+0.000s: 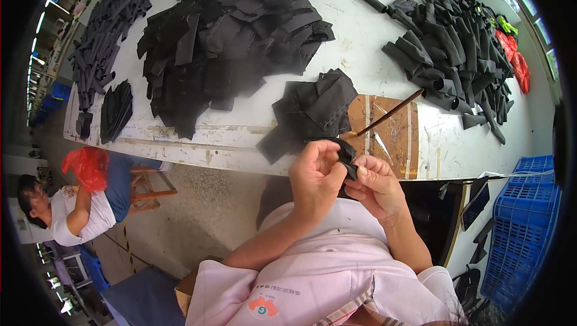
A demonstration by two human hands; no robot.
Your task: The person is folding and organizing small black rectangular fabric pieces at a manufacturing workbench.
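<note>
Between my two hands, just in front of the table's near edge, is a small black fabric piece point(347, 156). My left hand point(318, 170) grips it with thumb and fingers closed. From the other side my right hand point(377, 183) pinches its end. Part of the cloth is hidden by my fingers. Close beyond my left hand lies a small stack of flat black fabric pieces point(318, 106). A thin brown stick point(390, 112) with a pale tip rests at a slant over a brown taped cardboard sheet point(393, 137), just past my right hand.
A large heap of black fabric pieces point(222, 43) covers the table's middle. Rolled black fabric tubes point(451, 43) lie at right beside a red plastic bag point(514, 61). Black strips point(108, 37) lie far left. A blue crate point(520, 230) stands right; a person point(84, 203) sits left.
</note>
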